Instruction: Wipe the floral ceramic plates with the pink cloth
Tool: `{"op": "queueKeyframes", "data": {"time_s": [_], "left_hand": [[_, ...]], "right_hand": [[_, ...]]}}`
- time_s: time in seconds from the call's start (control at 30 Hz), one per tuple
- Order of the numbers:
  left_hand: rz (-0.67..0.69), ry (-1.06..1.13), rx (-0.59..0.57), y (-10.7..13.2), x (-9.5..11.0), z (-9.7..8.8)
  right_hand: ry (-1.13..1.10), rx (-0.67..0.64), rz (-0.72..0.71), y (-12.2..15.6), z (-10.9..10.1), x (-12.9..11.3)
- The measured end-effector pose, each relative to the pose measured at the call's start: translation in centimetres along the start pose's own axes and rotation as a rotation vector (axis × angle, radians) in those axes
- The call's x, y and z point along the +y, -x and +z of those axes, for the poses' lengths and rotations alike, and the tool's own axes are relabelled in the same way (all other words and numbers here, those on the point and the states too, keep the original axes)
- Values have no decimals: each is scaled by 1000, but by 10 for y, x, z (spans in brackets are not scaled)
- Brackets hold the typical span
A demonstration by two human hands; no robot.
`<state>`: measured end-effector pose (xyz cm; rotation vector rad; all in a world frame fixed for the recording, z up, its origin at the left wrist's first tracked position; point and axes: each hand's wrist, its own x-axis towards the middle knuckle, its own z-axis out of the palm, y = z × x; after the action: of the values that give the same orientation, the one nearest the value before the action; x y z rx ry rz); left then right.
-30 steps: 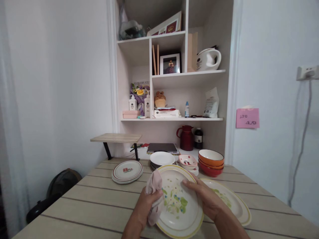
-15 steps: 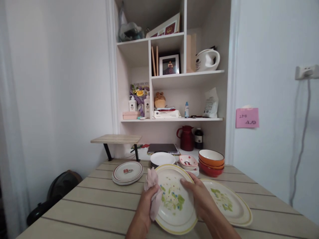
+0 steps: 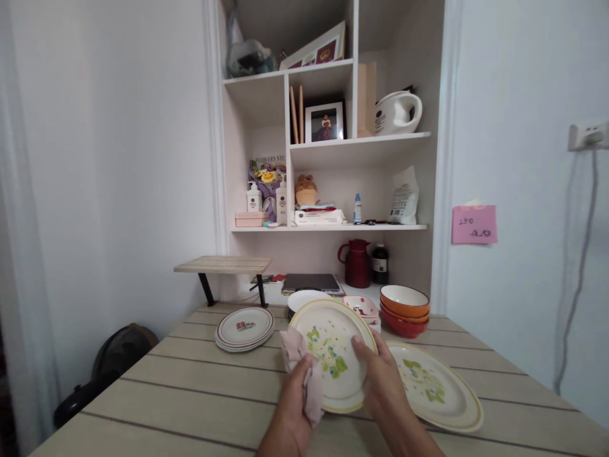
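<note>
A cream plate [image 3: 328, 317] with a yellow rim and a green floral print is held up over the table, tilted toward me. My right hand [image 3: 383, 374] grips its right edge, thumb on the face and fingers behind. At the lower left edge, my left hand [image 3: 292, 406] is closed on a pale pink cloth [image 3: 311, 390] that wraps around the rim. Its fingers behind the plate are hidden. A larger oval plate [image 3: 457, 397] with a matching print lies on the table to the right, partly behind my right wrist.
Several flat plates [image 3: 245, 328] are stacked at the left. Behind the held plate are white plates [image 3: 304, 297] and small pink bowls [image 3: 362, 306]. Orange and red bowls [image 3: 404, 301] stand stacked at right. A small wooden riser [image 3: 222, 264] stands at the back left.
The held plate has risen a little and tilted back. My left hand and the cloth have shifted right along its lower edge. My right hand keeps its grip.
</note>
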<state>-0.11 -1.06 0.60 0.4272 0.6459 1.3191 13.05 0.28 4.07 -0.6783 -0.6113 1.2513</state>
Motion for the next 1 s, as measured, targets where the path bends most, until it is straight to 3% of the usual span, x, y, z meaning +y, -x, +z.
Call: {"op": "queueKeyframes", "data": {"time_s": [0.17,0.37,0.53,0.7,0.87,1.0], "left_hand": [[88,50,-20,1,1,2],[139,50,63,4,6,1],[185,52,18,8,19,1],[206,-96,-42,13,33,-6],[227,-250,-100,16,33,-10],[167,-255,-187,19,35,-11]], "right_hand": [[-39,-20,-24,7,6,12],[-71,-87,60,8,10,20],[20,-170,208,4,8,-4],[123,-206,163,0,-2,-30],[226,-358,202,1,-10,-46],[227,-463,321,8,-12,-51]]}}
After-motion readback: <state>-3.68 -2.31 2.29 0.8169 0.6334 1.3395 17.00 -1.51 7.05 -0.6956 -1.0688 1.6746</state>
